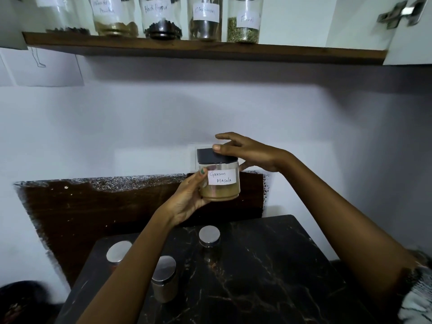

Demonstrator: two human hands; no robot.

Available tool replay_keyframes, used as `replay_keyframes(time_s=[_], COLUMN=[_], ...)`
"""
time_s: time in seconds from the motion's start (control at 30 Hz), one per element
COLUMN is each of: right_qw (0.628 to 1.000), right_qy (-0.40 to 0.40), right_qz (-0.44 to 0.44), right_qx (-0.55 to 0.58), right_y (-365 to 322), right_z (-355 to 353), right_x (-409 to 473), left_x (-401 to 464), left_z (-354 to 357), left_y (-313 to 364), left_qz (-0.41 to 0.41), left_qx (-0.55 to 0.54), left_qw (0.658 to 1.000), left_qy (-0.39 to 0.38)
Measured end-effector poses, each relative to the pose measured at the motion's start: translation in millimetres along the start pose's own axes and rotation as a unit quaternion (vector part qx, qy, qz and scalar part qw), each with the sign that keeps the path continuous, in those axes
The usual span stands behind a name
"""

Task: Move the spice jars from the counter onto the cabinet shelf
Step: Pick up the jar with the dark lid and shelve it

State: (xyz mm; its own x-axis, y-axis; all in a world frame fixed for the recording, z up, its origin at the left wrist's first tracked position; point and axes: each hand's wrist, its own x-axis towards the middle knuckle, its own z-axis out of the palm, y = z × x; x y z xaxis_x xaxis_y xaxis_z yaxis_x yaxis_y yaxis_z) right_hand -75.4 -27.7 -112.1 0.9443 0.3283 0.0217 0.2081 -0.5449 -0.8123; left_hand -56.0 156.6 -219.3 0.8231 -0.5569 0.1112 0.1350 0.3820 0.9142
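Shelf jars (161, 17) — tops cut off above.

Garam Masala jar (219, 181) up in the air above the counter (268, 265), between left hand (187, 199) at its left side and right hand (247, 153) over its lid. On the counter below: three jars (164, 281), all left of centre, well apart. High above, on the cabinet shelf (203, 49): row of five jars (161, 17) side by side.
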Motion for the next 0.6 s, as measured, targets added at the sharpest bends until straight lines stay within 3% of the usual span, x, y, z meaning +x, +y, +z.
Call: replay_keyframes(time_s=[0.13,0.23,0.4,0.6], right_qw=[0.996,0.995,0.981,0.937], right_qy=[-0.010,0.014,0.133,0.259], right_qz=[-0.007,-0.051,-0.130,-0.216], right_qx=[0.092,0.086,0.050,0.088], right_y=[10,17,23,7], right_z=[-8,-17,-32,-70], right_x=[-12,-23,-30,-34], left_x=[11,24,54,90], left_z=[5,16,48,106], left_y=[16,32,63,109], left_qz=[0.027,0.052,0.080,0.142], left_qx=[0.012,0.024,0.056,0.101], left_qw=[0.999,0.998,0.995,0.984], left_qy=[-0.018,-0.004,0.014,-0.042])
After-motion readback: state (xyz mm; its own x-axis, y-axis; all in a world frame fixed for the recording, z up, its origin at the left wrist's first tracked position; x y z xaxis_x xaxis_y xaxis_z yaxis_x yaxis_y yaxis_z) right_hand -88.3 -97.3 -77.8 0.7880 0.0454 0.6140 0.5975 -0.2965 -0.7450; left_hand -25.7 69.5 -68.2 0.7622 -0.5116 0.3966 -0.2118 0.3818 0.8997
